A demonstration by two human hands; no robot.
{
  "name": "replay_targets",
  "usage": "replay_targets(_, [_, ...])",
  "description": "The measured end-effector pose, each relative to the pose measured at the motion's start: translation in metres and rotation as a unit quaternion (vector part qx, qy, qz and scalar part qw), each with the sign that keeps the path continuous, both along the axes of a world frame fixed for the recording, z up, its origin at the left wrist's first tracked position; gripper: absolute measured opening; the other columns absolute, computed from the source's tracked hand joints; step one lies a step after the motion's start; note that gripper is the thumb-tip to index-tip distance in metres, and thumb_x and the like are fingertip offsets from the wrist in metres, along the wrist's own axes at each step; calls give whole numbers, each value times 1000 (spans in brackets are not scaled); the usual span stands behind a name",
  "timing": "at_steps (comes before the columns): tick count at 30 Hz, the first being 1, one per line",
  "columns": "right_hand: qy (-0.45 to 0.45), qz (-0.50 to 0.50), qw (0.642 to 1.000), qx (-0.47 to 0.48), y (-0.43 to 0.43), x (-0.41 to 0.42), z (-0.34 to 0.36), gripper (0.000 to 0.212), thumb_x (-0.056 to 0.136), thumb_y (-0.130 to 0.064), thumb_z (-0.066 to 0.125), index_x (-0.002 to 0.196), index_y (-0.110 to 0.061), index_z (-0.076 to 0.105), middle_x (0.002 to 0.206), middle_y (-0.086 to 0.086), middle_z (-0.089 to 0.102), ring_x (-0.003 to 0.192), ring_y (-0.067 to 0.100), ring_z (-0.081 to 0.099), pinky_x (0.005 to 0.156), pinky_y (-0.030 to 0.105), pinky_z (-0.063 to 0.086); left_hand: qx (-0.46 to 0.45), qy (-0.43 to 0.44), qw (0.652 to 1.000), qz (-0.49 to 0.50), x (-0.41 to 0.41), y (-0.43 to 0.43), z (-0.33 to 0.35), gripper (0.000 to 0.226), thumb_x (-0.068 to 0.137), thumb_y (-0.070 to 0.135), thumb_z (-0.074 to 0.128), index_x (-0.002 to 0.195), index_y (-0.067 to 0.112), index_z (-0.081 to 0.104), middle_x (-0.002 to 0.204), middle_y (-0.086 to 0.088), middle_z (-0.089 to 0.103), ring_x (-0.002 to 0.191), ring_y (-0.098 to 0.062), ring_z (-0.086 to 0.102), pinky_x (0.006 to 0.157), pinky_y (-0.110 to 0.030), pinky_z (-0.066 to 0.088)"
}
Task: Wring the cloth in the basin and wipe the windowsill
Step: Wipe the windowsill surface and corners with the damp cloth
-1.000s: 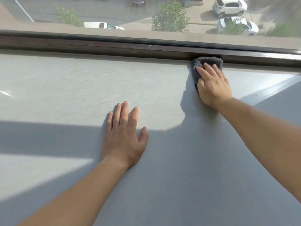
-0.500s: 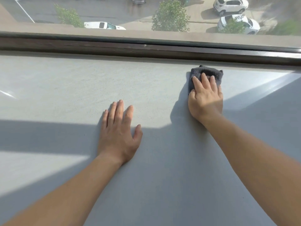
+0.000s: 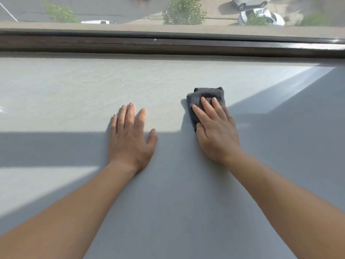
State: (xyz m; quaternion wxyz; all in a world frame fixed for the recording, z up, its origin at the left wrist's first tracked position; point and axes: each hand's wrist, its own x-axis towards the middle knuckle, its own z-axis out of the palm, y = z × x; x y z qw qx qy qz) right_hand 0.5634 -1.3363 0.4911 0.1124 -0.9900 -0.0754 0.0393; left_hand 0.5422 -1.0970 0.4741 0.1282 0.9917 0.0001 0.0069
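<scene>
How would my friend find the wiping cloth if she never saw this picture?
Find the dark window frame, then look down the pale grey windowsill. Two hands lie flat on it. The cloth is the fuzzy dark grey folded square peeking from under the right hand; the left hand covers nothing.

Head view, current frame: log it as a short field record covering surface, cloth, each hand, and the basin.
surface: grey windowsill, partly sunlit, partly in shadow
cloth: dark grey cloth, folded, lying flat on the sill, apart from the window frame
right hand: right hand palm down, fingers pressing on the cloth
left hand: left hand flat on the bare sill, fingers spread, holding nothing
basin: not in view
outside: parked cars and trees below
</scene>
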Motion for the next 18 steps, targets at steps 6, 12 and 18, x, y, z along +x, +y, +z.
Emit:
replay_targets(6, [21, 6, 1000, 3, -30, -14, 7, 55, 98, -35, 27, 154, -38, 30, 165, -13, 15, 153, 9, 2, 122, 29, -2, 0, -1, 1000, -1, -2, 3, 2, 69, 92, 53, 27, 152, 19, 27, 166, -11, 10, 153, -22, -2, 123, -41, -5])
replay_targets(12, [20, -18, 1000, -8, 2, -49, 13, 58, 98, -34, 28, 155, -33, 27, 166, -7, 13, 154, 17, 1, 124, 41, 1, 11, 0, 1000, -1, -2, -1, 4, 71, 91, 54, 24, 152, 19, 26, 166, -12, 9, 153, -24, -2, 123, -44, -3])
replay_targets(18, [34, -9, 999, -7, -32, -63, 19, 55, 99, -34, 28, 155, -36, 29, 166, -12, 14, 153, 11, 0, 124, 33, -1, 7, 9, 1000, -1, 2, -2, 7, 74, 89, 58, 25, 153, 21, 26, 166, -11, 9, 153, -23, -1, 123, -44, -3])
